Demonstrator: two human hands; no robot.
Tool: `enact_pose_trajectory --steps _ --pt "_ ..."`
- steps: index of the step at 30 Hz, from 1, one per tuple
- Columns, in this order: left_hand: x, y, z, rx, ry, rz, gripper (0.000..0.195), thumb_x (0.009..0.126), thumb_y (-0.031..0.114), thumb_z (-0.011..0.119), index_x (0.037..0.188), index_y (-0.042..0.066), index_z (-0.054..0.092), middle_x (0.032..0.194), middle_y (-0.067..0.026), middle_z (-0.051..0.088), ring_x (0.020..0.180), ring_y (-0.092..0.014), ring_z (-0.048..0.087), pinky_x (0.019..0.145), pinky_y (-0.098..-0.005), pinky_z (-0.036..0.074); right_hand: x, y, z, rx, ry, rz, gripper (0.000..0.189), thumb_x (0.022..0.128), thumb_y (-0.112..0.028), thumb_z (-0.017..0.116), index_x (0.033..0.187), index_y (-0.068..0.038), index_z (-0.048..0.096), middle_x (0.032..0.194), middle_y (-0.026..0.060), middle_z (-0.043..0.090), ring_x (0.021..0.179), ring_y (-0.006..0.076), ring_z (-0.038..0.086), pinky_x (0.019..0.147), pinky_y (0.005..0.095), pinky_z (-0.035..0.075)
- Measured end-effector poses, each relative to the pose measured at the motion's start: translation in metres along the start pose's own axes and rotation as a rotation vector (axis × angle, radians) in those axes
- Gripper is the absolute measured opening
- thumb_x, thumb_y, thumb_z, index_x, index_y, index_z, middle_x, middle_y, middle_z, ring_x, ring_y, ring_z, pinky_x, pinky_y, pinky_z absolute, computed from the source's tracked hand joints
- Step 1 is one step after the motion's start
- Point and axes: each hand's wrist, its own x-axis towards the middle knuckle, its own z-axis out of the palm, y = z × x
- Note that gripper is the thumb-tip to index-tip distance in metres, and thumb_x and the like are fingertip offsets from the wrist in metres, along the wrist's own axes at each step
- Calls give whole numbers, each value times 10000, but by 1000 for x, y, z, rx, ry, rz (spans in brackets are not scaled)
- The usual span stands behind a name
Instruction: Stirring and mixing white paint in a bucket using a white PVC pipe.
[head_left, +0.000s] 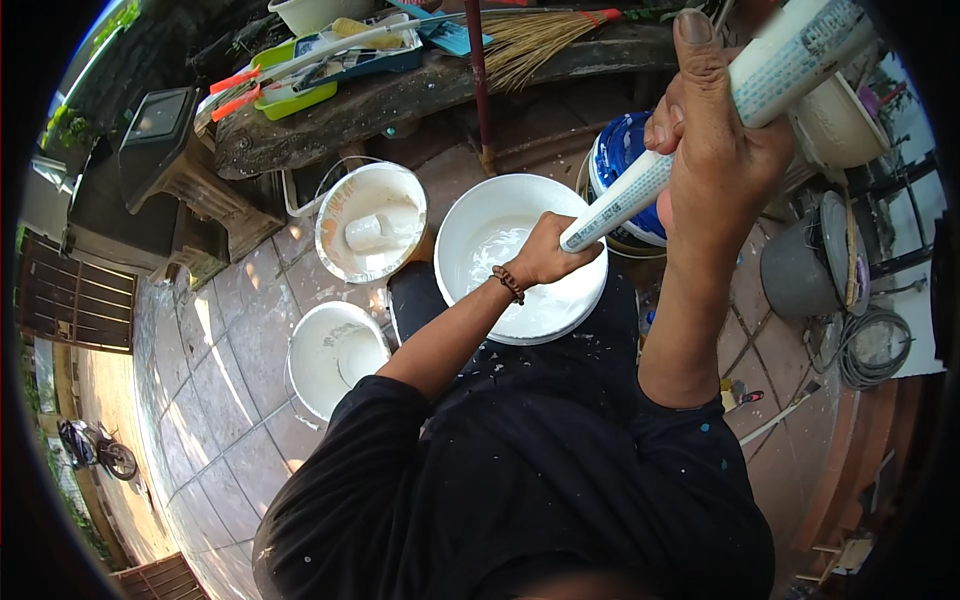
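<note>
A white plastic pipe (637, 189) with blue printed marks slants down into a white bucket (448, 259) between my legs. Whitish liquid (491, 247) lies in the bucket, its surface rippled. My left hand (553, 249), with a beaded bracelet at the wrist, grips the pipe low down, over the bucket. Higher up and nearer the camera, my right hand (712, 127) wraps around the pipe with its thumb raised along it. The pipe's bottom end is hidden by my left hand, and its top runs out towards the upper right.
To the left stand a paint-stained bucket (330, 240) holding a white cup (367, 233) and another white bucket (307, 367). A blue-and-white bucket (626, 139) is at the right. Paint trays (300, 103) and a stick broom (544, 41) rest on the wooden bench (360, 97), beside a dark red pole (478, 82).
</note>
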Motion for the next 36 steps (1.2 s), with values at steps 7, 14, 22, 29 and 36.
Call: enact_pose_trajectory --steps 7,14,22,29,36 --pt "35 -10 19 -51 -16 225 273 794 243 760 794 -22 694 667 -152 688 573 -215 666 586 -350 513 0 -6 -25 -122 53 -137 285 945 -222 755 756 -82 593 548 -8 479 455 65 468 459 223 409" --pt "56 -22 -11 85 -155 171 304 796 267 764 929 -6 754 888 -195 758 770 -309 748 749 -384 586 -8 3 -13 -24 52 -199 255 961 -139 718 768 -64 570 542 7 463 445 66 446 453 220 398" --pt "35 -10 -19 126 4 92 262 840 222 734 852 -38 701 692 -156 692 582 -229 671 606 -363 529 24 39 -3 881 -210 -173 313 975 -131 661 730 -124 466 524 -42 387 398 59 367 404 222 343" --pt "12 6 -7 152 87 52 272 856 222 722 854 -50 701 691 -143 699 590 -223 673 600 -357 531 48 55 -12 1351 -568 -284 363 975 -126 634 699 -156 400 507 -45 342 369 62 331 366 232 322" --pt "-14 23 27 70 211 2 236 844 187 714 868 -48 695 684 -182 684 596 -253 686 611 -368 535 18 -26 -26 183 -120 275 340 981 -132 628 704 -143 431 513 -38 363 376 63 349 386 230 340"
